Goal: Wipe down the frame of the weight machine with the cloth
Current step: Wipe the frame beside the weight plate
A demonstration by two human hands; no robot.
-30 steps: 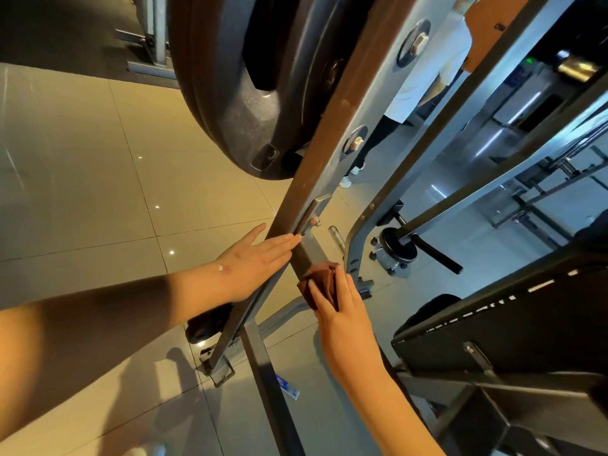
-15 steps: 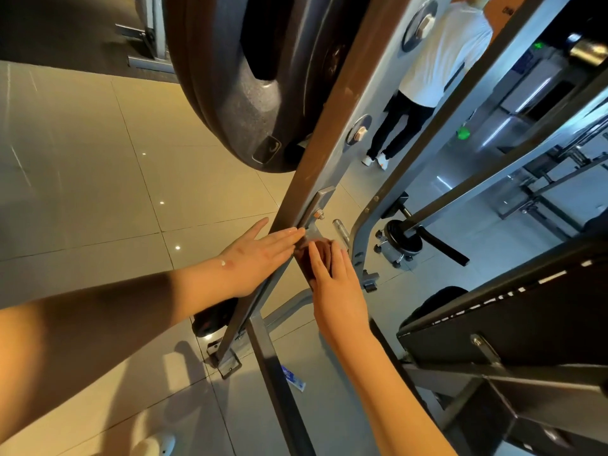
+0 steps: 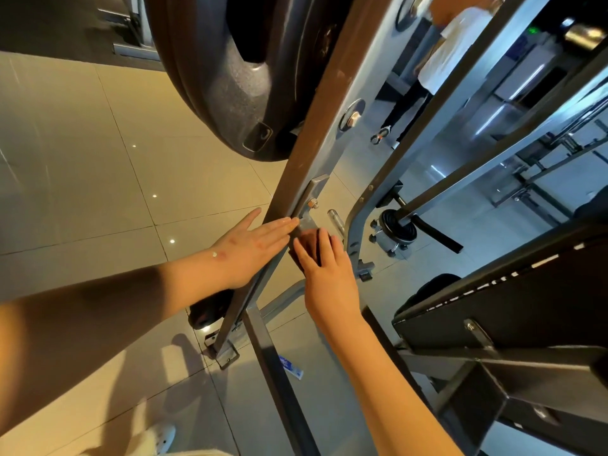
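A slanted grey steel bar of the weight machine frame (image 3: 316,133) runs from the top centre down to a foot on the floor. My left hand (image 3: 253,248) lies flat against the bar's left side, fingers straight. My right hand (image 3: 324,274) presses a dark brown cloth (image 3: 307,243) with straight fingers onto the frame just below a bolted bracket (image 3: 309,199). Most of the cloth is hidden under my fingers.
Large black weight plates (image 3: 230,74) hang at the top, left of the bar. A black padded part (image 3: 513,307) and more frame bars fill the right. A person in a white shirt (image 3: 450,51) stands behind. The floor is tiled; a small blue wrapper (image 3: 291,366) lies on it.
My right hand slid the cloth up the frame toward the bracket, then stayed near it. My left hand kept its place on the bar. The person behind walked to the right.
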